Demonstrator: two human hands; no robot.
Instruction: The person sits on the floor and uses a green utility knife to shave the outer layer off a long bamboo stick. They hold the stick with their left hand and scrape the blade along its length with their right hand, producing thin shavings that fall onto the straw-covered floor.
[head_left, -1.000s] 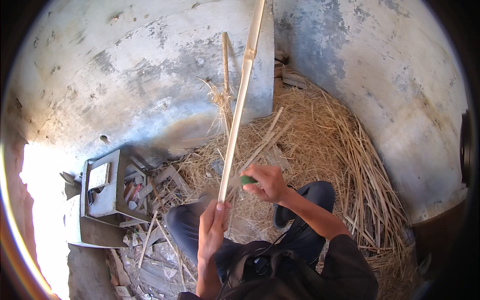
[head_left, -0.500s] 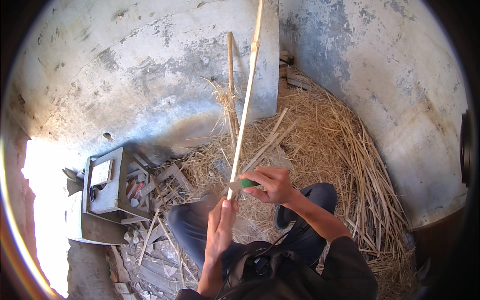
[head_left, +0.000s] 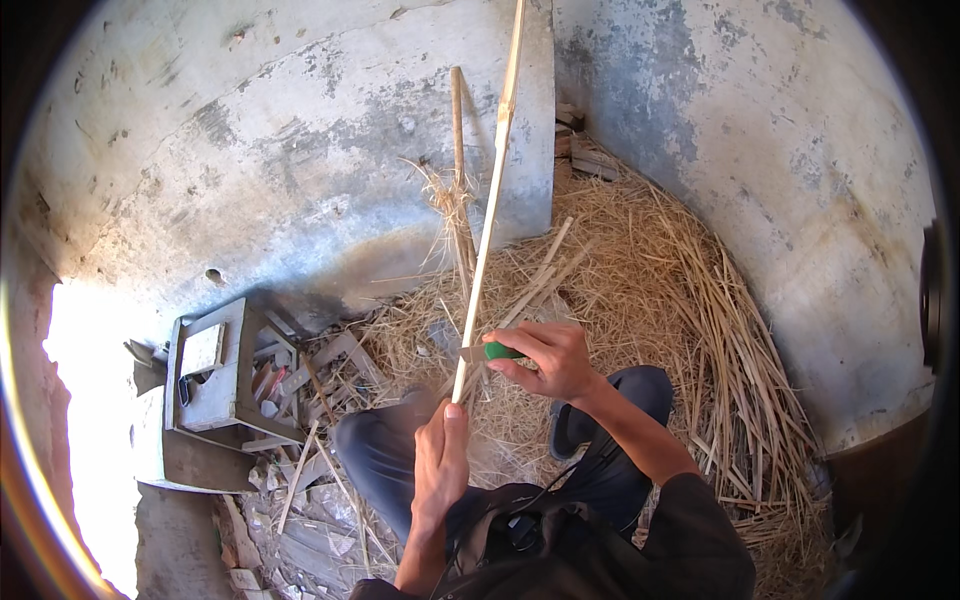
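My left hand [head_left: 440,460] is closed around the lower end of a long, pale bamboo strip [head_left: 485,240]. The strip rises away from me, and its far end runs out of the top of the picture; a node shows on its upper part. In my right hand [head_left: 552,358] is a knife [head_left: 505,350] with a green handle, gripped between thumb and fingers. Its short blade lies against the strip a little above my left hand. Part of the handle is hidden by my fingers.
Straw and shavings [head_left: 640,240] cover the floor ahead, with long split strips [head_left: 750,370] heaped along the right wall. A worn wooden cabinet [head_left: 212,365] stands at the left near scrap and rubble [head_left: 310,510]. A stick [head_left: 458,130] leans on the back wall.
My right hand and the knife have moved slightly up along the strip, away from my left hand. The left hand keeps its hold in nearly the same place.
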